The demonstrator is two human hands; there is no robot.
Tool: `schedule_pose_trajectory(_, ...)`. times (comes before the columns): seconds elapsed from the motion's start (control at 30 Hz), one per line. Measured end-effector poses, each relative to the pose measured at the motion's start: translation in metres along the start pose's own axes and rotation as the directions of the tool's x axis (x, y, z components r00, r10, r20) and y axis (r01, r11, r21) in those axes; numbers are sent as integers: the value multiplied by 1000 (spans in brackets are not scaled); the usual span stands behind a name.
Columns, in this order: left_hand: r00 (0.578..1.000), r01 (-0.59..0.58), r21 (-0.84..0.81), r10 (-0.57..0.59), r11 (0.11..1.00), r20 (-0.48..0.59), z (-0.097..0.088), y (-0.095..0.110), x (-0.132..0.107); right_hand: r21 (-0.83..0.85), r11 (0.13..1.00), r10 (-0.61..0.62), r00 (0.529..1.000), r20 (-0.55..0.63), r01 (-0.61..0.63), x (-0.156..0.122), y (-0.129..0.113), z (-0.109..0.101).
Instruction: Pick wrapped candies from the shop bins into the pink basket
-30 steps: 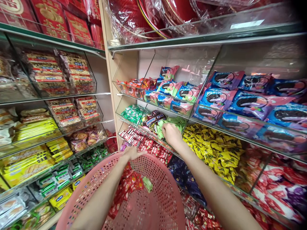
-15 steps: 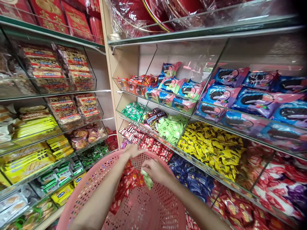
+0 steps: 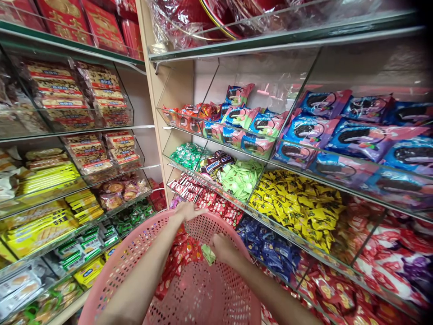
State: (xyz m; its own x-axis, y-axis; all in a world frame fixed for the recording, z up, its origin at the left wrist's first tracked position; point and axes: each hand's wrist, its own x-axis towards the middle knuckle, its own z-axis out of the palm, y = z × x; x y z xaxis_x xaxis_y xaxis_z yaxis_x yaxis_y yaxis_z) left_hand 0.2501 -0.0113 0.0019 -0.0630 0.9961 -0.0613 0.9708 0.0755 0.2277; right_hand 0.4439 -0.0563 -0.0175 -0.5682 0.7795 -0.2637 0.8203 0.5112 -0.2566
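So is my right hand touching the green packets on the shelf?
Apart: the head view shows your right hand inside the pink basket, while those green packets lie well beyond it.

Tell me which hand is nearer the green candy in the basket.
Right. The right hand is inside the basket, just right of the green candy; the left hand is farther off, at the basket's far rim.

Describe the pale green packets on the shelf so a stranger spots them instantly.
From the big pink basket, look past its far rim to the glass shelves at right. There, the pale green packets lie heaped between a brown Snickers bar and yellow packets; their pale green stands out from both.
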Motion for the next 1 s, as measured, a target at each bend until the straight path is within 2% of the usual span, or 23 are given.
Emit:
schedule_pose_trajectory(0.13,1000,5,-5,-5,1000,16,-5,7,-1,-96,995,4,1000,24,-1,-3,-7,-5)
schedule_pose_trajectory(0.3,1000,13,5,-13,1000,-1,-10,17,1,-124,978,-157,981,110,170,6,-26,-16)
schedule_pose_trajectory(0.37,1000,4,16,-4,1000,4,-9,19,1,-150,967,-181,970,166,206,14,-32,-14)
schedule_pose_trajectory(0.5,1000,-28,35,28,999,3,-7,18,1,-219,958,-132,964,232,184,24,-37,0)
schedule_pose_trajectory(0.63,1000,-19,8,19,1000,5,-4,12,-1,-213,950,-180,959,220,227,25,-34,13)
schedule_pose_trajectory(0.77,1000,-14,12,14,1000,20,-3,10,-2,-239,922,-256,943,213,305,23,-31,16)
schedule_pose_trajectory(1.0,1000,-13,4,13,1000,17,-7,11,-3,-278,883,-313,916,252,378,18,-37,-2)
